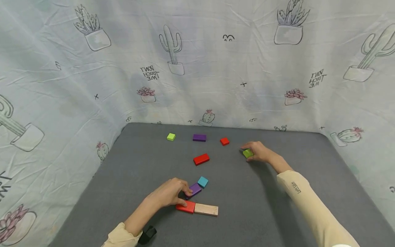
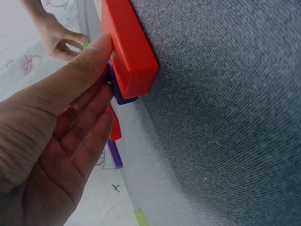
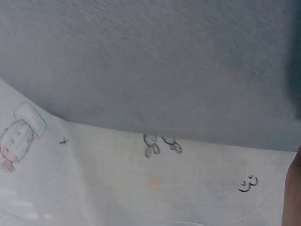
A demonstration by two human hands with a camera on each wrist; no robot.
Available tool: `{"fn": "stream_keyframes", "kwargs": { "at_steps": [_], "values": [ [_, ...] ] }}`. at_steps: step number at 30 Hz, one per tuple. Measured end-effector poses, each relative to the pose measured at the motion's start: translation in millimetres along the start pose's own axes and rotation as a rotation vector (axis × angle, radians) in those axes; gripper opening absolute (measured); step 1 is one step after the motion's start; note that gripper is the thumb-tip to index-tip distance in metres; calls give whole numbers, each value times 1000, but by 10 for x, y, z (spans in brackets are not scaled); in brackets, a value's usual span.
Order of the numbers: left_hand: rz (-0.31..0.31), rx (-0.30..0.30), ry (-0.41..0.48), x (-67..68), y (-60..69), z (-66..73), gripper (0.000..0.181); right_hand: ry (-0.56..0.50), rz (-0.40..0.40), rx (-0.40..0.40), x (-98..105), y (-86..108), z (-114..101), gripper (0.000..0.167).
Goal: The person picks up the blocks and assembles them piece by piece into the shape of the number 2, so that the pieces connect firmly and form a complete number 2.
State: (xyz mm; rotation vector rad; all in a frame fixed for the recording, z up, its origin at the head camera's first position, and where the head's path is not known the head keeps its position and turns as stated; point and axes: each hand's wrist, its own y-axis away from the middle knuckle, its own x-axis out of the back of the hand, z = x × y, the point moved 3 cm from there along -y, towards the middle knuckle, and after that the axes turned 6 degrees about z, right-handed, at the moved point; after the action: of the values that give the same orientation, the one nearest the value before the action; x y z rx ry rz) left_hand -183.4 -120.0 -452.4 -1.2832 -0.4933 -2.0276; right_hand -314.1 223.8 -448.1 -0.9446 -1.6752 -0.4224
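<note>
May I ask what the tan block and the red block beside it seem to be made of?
The tan block: likely bare wood, matte, given its timber colour. The red block: perhaps painted wood or plastic, satin-smooth, its edges faintly shining.

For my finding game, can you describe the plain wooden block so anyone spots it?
On the grey table, find the left hand, its thumb at a red block. The wooden block lies end to end with that one. Its pale wood colour stands out from the red, the purple block and the blue block.

The right hand [image 1: 258, 152] seemingly hides part of a green block [image 1: 247, 153].
</note>
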Motion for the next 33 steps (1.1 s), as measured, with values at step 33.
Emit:
{"fn": "stream_keyframes", "kwargs": {
  "at_steps": [33],
  "values": [
    [-1,14,-7,12,18,13,31,-134,19,56,-6,-234,-225,25]
  ]
}}
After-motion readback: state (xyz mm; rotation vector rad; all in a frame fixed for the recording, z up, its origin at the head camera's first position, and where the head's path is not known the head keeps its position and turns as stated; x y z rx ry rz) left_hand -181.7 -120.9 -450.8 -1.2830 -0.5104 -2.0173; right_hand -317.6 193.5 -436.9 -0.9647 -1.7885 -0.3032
